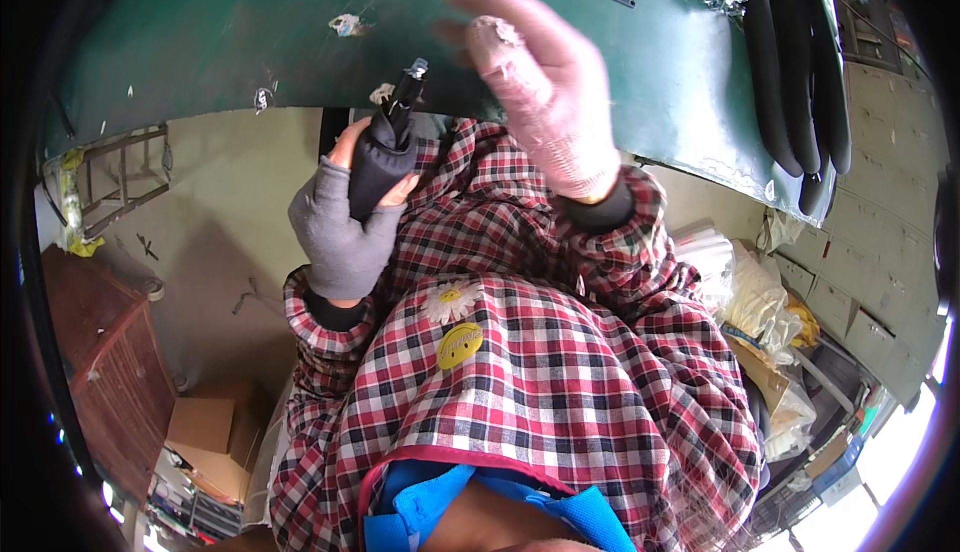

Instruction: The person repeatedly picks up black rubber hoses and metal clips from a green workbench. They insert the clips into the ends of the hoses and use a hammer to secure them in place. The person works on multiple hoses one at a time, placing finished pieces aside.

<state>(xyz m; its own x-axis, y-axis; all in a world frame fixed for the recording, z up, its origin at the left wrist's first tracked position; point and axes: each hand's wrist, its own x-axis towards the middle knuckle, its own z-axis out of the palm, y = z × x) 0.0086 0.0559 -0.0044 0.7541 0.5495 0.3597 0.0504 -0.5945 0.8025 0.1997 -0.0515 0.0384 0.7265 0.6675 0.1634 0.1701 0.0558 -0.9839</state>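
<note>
Green table (230, 42) | left hand (345, 227) grips black tool (385, 152) (gloved) | right hand (545, 92) raised

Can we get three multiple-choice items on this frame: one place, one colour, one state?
1. Where do the long black curved pieces lie?
A. on the dark green table top's right end
B. on the floor
C. on the person's lap

2. What colour is the fingerless glove on the left hand?
A. yellow
B. grey
C. white

3. What is the right hand in the whitish knit glove doing?
A. gripping a hammer
B. open above the table, holding nothing
C. tucked in a pocket

Key: 1 A, they rest at the table's right edge; 2 B, grey fabric, bare fingertips; 3 B, fingers spread. The left hand's grip is closed on a black handled tool.
</note>
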